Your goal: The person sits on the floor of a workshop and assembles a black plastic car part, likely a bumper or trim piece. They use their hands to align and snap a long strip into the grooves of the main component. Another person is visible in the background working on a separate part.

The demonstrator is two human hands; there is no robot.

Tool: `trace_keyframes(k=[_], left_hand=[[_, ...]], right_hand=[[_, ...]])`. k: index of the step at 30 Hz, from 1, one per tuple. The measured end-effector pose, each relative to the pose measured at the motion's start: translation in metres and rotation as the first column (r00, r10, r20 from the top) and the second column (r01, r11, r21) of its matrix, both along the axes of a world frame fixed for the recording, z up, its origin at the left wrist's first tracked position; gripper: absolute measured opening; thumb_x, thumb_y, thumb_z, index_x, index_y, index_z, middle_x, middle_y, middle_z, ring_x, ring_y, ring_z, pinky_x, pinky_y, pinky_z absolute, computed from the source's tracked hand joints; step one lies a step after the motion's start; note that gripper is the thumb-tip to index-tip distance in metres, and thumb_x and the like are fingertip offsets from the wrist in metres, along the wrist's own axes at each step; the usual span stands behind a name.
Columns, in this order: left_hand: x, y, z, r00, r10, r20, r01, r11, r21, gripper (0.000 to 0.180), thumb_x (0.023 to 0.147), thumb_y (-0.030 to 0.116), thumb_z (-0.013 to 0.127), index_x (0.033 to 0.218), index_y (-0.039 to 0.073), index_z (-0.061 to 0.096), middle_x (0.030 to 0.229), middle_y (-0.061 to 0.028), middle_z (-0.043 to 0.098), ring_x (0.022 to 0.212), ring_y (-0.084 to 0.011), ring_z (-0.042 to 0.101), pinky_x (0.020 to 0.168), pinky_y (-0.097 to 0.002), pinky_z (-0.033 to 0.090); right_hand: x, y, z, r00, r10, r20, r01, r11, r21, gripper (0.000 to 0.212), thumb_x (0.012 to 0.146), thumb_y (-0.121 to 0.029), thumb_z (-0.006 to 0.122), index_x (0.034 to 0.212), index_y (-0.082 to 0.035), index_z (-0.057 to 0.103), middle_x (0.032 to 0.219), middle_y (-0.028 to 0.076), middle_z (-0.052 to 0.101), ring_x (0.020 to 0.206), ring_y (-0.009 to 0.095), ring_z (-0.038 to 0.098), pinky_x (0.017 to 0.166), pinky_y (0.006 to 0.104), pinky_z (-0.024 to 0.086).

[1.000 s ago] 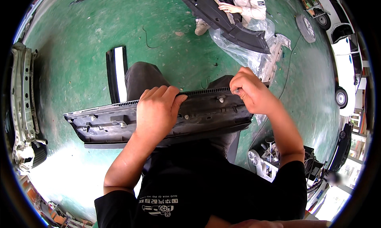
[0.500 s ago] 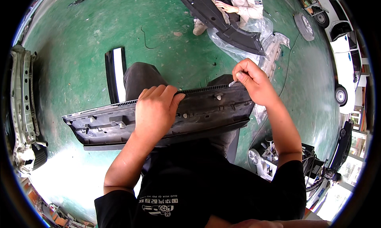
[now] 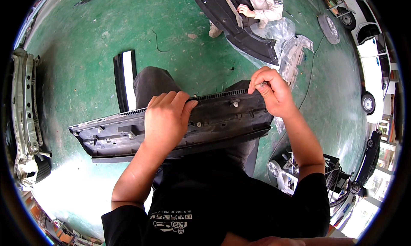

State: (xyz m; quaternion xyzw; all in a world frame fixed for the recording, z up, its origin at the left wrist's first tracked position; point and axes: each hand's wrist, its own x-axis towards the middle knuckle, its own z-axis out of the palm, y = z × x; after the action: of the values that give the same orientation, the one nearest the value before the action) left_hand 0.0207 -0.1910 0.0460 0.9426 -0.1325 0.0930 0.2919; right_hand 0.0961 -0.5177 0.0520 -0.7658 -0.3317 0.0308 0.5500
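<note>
Across my lap lies a long black plastic car trim panel [image 3: 216, 114], its ribbed, clip-bearing side facing up and a toothed strip running along its far edge. My left hand [image 3: 166, 118] is closed over that far edge near the middle, thumb on the near face and fingers reaching over. At the panel's right end my right hand [image 3: 274, 94] is closed in a pinch, fingers bent over the corner. Whatever sits between thumb and forefinger is too small and covered to name. Several pale clips [image 3: 235, 103] dot the panel's surface.
Beyond my left knee, a black panel with a white stripe [image 3: 128, 79] lies on the green floor [image 3: 188, 53]. A person [image 3: 265, 4] ahead handles a large black car part [image 3: 239, 34] over clear plastic sheeting. A metal beam [image 3: 25, 117] stands left; tools [image 3: 284, 173] lie right.
My right hand has shifted slightly, and the pale sliver at its fingertips no longer shows. The other person's black part and the strip on it have moved. My left hand keeps its grip.
</note>
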Motion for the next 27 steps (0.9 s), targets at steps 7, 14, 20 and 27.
trace_keyframes(k=[7,14,20,27], left_hand=[[0.000,-0.001,-0.003,1.000,-0.005,0.007,0.005,1.000,-0.015,0.018,0.100,0.020,0.082,0.099,0.006,0.072,0.088,-0.0115,0.072,0.079,-0.0390,0.068,0.074,-0.0492,0.052],[-0.001,-0.001,-0.002,1.000,-0.002,0.008,0.002,1.000,0.001,0.018,0.100,0.020,0.082,0.100,0.006,0.072,0.088,-0.0114,0.072,0.079,-0.0386,0.068,0.074,-0.0493,0.051],[-0.001,0.000,-0.003,1.000,-0.006,0.012,0.006,1.000,-0.012,0.018,0.100,0.020,0.082,0.099,0.005,0.071,0.087,-0.0112,0.072,0.079,-0.0381,0.068,0.073,-0.0491,0.051],[-0.004,-0.001,0.001,1.000,-0.021,0.020,0.022,0.998,-0.054,0.018,0.099,0.020,0.083,0.098,0.005,0.071,0.086,-0.0109,0.071,0.079,-0.0374,0.069,0.074,-0.0488,0.051]], right_hand=[[0.005,0.006,-0.001,0.994,-0.051,-0.098,0.043,0.996,-0.083,0.008,0.114,0.005,0.055,0.117,-0.003,0.057,0.103,0.008,0.063,0.081,0.015,0.066,0.076,0.0320,0.055],[0.005,0.012,0.000,0.967,-0.167,-0.195,0.143,0.981,-0.130,0.004,0.116,0.000,0.055,0.116,-0.004,0.057,0.097,0.005,0.062,0.079,0.013,0.064,0.075,0.0307,0.055],[0.005,0.008,0.002,0.967,-0.130,-0.219,0.124,0.991,-0.042,0.006,0.115,0.002,0.056,0.117,-0.004,0.057,0.100,0.005,0.063,0.079,0.011,0.058,0.074,0.0281,0.052],[-0.009,-0.003,0.002,0.997,-0.041,-0.058,0.043,0.998,0.034,0.011,0.112,0.006,0.057,0.117,-0.003,0.059,0.105,0.009,0.065,0.081,0.012,0.057,0.073,0.0282,0.051]])
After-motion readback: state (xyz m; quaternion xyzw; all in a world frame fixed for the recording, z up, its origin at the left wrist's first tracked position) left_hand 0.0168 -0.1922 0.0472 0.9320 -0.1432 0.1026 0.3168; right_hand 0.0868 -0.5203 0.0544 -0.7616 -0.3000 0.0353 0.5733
